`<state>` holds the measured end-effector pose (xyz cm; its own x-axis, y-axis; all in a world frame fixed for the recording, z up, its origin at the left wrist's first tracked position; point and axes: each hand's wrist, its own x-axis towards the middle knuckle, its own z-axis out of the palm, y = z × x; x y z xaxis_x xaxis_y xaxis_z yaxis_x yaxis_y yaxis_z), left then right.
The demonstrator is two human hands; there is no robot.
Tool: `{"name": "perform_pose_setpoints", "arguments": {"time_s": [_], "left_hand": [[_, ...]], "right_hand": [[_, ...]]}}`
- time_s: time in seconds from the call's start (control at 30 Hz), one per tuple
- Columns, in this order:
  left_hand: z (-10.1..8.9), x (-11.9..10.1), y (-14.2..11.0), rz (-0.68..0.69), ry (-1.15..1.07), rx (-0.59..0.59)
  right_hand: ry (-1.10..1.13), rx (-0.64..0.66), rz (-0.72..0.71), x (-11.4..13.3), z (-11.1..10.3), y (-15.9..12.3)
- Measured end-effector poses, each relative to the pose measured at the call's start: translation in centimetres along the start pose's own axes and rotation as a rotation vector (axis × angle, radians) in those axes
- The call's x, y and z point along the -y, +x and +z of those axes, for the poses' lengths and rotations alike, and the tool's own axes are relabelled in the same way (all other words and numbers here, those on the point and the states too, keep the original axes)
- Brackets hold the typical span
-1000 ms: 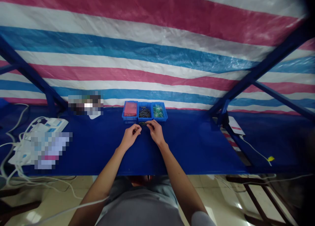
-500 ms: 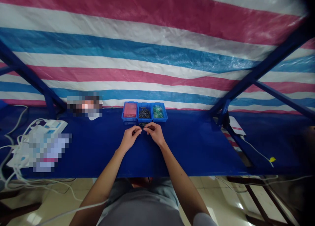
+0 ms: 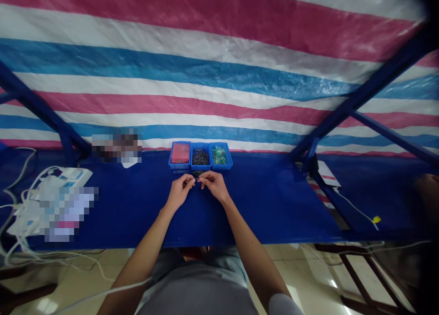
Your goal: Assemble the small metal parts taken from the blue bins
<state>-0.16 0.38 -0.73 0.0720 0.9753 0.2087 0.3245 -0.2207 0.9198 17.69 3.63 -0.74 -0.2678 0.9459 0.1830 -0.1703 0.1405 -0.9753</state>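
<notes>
My left hand (image 3: 181, 190) and my right hand (image 3: 214, 185) meet close together over the blue table (image 3: 274, 205). Both are closed in a pinch. Between their fingertips shows a tiny thin piece that looks like a screw (image 3: 196, 180), largely covered by the fingers. Just beyond lies a small pile of dark screws (image 3: 198, 173), partly hidden by my hands. Behind it stand three small blue bins side by side: the left bin holds red flat packets (image 3: 180, 153), the middle one dark screws (image 3: 200, 157), the right one green-and-clear plastic bags (image 3: 218, 155).
On the left lie a white power strip (image 3: 80, 178) and tangled white cables (image 3: 24, 232). A white phone-like device (image 3: 328, 173) with a cable lies to the right. Blue frame bars (image 3: 343, 104) slant up on both sides, before a striped tarp (image 3: 206, 82). Another person's hand blurs at the right edge.
My hands stay in nearly the same place, fingertips slightly shifted, with the thin piece between them showing more clearly. A blurred hand of another person has appeared farther in at the right edge.
</notes>
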Motion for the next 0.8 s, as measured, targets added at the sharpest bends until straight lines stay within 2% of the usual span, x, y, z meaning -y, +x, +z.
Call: {"name": "perform_pose_setpoints", "arguments": {"time_s": [0.2,0.47,0.8], "left_hand": [[-0.05,0.17,0.00,0.003,0.003,0.003],[0.01,-0.13,0.14,0.027,0.059,0.097],[-0.05,-0.59,-0.07,0.027,0.134,0.163]], "right_hand": [[-0.118,-0.003,-0.022,-0.42,-0.15,-0.09],[-0.257,-0.009,-0.029,-0.41,-0.43,-0.40],[-0.301,0.016,-0.031,-0.67,-0.31,-0.59]]}}
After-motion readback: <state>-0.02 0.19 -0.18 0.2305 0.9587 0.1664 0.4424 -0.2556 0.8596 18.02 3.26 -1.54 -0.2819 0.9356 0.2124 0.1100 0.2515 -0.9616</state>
